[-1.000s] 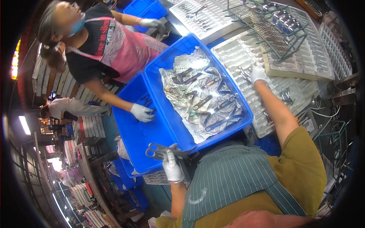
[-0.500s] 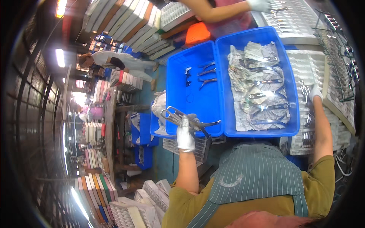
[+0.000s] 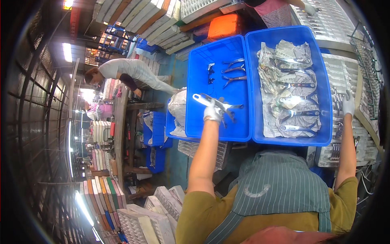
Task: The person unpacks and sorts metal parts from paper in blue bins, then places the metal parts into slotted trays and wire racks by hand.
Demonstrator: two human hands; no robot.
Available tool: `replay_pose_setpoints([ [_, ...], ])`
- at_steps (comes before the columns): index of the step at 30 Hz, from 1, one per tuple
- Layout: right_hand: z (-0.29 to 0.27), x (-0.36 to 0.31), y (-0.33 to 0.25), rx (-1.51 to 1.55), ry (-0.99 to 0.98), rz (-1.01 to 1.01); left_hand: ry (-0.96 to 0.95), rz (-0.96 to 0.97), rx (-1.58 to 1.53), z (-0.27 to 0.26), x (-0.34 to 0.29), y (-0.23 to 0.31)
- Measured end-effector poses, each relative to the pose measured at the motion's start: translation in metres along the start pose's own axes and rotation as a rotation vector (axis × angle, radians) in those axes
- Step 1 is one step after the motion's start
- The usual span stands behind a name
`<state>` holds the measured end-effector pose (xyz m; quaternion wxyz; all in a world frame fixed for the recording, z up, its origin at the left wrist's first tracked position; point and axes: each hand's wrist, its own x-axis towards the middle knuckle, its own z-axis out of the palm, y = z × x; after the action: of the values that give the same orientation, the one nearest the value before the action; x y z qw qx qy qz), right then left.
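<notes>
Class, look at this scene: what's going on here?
The person's gloved left hand holds metal tools over the left blue bin. The gloved right hand is at a pale ridged board beside small metal pieces; whether it holds any is unclear. Other tools lie on paper in the right blue bin. A co-worker's gloved hand shows at the top.

Head-worn fisheye, facing down, wide view
</notes>
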<state>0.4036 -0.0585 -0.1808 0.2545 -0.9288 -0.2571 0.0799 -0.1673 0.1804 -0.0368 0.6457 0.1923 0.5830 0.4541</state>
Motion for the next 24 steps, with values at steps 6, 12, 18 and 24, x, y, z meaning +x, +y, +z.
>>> replay_pose_setpoints([
  [6, -0.037, -0.080, -0.035, 0.467, 0.063, -0.104, 0.096, -0.182, -0.178, -0.017, 0.128, -0.044],
  [12, -0.068, -0.161, -0.055, 0.416, 0.053, -0.028, 0.065, -0.297, -0.338, 0.017, 0.161, -0.086],
  [18, -0.078, -0.196, -0.089, 0.389, 0.069, -0.079, 0.034, -0.321, -0.278, 0.020, 0.191, -0.109],
  [24, -0.073, -0.212, -0.120, 0.284, 0.061, -0.092, -0.176, -0.407, -0.014, -0.007, 0.217, -0.116],
])
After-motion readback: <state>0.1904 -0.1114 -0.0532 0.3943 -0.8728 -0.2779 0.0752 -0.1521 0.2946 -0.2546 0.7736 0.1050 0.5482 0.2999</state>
